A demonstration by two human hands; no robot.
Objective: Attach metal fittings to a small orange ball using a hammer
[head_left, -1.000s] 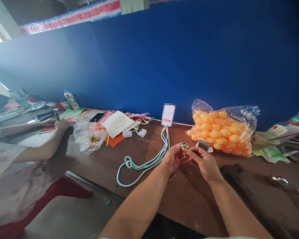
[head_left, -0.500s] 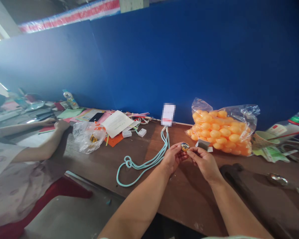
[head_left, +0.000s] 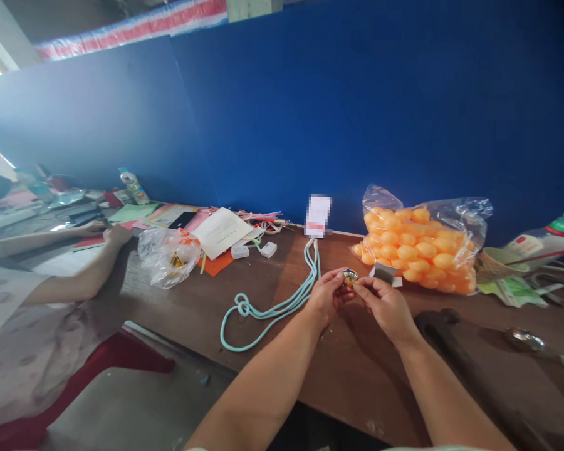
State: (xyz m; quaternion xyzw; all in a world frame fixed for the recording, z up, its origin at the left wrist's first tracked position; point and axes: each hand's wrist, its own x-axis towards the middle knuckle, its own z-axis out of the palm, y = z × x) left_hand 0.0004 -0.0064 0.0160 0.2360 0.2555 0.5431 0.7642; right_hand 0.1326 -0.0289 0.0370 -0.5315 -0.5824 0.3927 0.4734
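Note:
Between my two hands, just above the brown table (head_left: 357,363), is a small shiny, rounded metallic object (head_left: 350,277) with silver and gold reflections; its kind is not clear. My left hand (head_left: 326,293) is closed around its left side, thumb on top. The fingers of my right hand (head_left: 380,302) pinch its right edge. Just behind the right hand lies a small grey-and-white piece (head_left: 384,272), partly hidden. A clear plastic bag of orange balls (head_left: 418,247) sits behind it. Left of my hands, a light-blue cord (head_left: 263,313) runs to an upright card (head_left: 318,216).
On the left, a person's arms (head_left: 75,275) rest on the table. Papers (head_left: 223,232), a crumpled plastic bag (head_left: 167,257) and small white boxes (head_left: 268,250) lie nearer. To the right are a cone-shaped cup (head_left: 498,263), a dark tray-like item (head_left: 493,369) and a shiny metallic piece (head_left: 525,339).
Hardly anything differs. Both hands keep hold of the shiny object in nearly the same place, and the whole view has shifted very slightly.

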